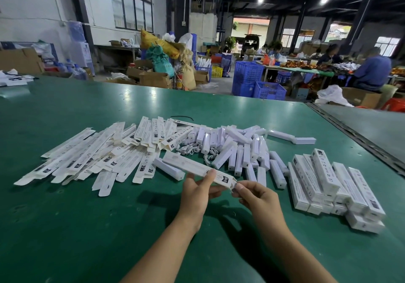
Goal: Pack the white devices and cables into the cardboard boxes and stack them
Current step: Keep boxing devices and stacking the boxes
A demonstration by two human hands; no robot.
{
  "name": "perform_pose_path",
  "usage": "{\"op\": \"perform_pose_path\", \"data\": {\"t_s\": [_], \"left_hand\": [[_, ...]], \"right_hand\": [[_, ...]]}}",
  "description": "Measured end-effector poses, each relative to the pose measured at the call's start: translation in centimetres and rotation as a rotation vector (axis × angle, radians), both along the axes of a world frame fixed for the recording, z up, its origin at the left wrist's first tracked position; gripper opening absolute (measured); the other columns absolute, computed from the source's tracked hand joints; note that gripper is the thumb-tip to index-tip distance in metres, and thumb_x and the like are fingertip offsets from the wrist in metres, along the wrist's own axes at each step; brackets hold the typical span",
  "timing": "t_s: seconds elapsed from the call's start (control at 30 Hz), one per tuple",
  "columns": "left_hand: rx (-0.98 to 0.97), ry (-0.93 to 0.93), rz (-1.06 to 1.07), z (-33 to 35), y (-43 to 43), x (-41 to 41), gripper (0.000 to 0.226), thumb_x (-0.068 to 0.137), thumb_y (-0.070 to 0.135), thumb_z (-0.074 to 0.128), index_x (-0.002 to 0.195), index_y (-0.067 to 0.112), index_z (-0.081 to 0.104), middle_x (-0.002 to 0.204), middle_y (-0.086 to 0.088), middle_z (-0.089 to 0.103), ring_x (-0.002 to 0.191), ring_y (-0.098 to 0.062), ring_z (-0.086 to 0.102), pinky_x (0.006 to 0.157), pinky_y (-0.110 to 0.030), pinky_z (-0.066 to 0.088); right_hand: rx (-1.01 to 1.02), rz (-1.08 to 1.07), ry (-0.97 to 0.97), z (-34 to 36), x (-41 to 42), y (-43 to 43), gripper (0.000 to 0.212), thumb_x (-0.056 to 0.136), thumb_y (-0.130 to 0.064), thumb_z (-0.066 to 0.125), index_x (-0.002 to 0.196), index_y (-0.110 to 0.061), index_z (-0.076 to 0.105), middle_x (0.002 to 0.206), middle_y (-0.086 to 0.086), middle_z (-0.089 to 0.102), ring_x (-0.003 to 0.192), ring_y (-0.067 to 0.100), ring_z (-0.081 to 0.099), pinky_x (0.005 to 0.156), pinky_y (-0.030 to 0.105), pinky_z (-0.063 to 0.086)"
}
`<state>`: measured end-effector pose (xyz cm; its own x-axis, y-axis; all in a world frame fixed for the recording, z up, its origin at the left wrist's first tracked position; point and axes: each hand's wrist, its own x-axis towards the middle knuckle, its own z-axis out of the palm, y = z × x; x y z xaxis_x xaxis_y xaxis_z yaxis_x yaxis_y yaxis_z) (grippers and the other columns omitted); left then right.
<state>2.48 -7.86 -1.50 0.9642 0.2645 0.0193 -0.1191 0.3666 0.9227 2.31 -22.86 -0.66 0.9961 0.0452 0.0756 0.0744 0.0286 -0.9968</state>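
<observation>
Head view: flat printed cartons (87,158) fan across the green mat (65,217), my left hand (195,197) grips a long, slim white box (186,165), my right hand (258,197) pinches its near end, glossy devices (238,151) lie behind, and filled boxes (328,182) are stacked at the right.

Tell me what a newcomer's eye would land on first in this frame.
Front and centre, the left hand and right hand hold a long white box above the green table, with the right hand pinching its near end. Behind them, flattened boxes fan out to the left and loose white devices are heaped in the middle. Closed boxes sit stacked at the right.
</observation>
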Motion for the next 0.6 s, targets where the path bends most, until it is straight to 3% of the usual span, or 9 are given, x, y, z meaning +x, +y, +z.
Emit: {"op": "perform_pose_path", "data": {"t_s": [0.13, 0.33, 0.6], "left_hand": [[-0.048, 0.018, 0.012, 0.03, 0.31, 0.05, 0.014, 0.098, 0.021, 0.061, 0.108, 0.015, 0.054, 0.094, -0.009, 0.078, 0.078, -0.029, 0.076, 0.060, -0.026, 0.056], [0.027, 0.017, -0.030, 0.01, 0.24, -0.09, 0.022, 0.098, 0.025, 0.061, 0.116, 0.017, 0.052, 0.096, -0.010, 0.078, 0.079, -0.030, 0.076, 0.066, -0.032, 0.056], [0.062, -0.011, -0.060, -0.03, -0.29, -0.31, 0.025, 0.098, 0.020, 0.062, 0.118, 0.015, 0.047, 0.096, -0.014, 0.077, 0.078, -0.029, 0.075, 0.060, -0.027, 0.056]], "right_hand": [[0.016, 0.067, 0.036, 0.22, -0.18, -0.09, 0.006, 0.084, -0.011, 0.072, 0.085, -0.014, 0.078, 0.082, 0.009, 0.075, 0.076, 0.012, 0.068, 0.067, 0.017, 0.053], [0.029, 0.036, 0.072, 0.35, 0.09, -0.56, 0.006, 0.080, -0.006, 0.076, 0.082, -0.010, 0.078, 0.074, 0.010, 0.074, 0.063, 0.009, 0.065, 0.056, 0.014, 0.048], [0.127, 0.026, 0.152, -0.49, 0.35, -0.38, 0.019, 0.080, -0.005, 0.076, 0.096, -0.003, 0.067, 0.073, 0.009, 0.072, 0.059, 0.013, 0.063, 0.047, 0.017, 0.042]]}}
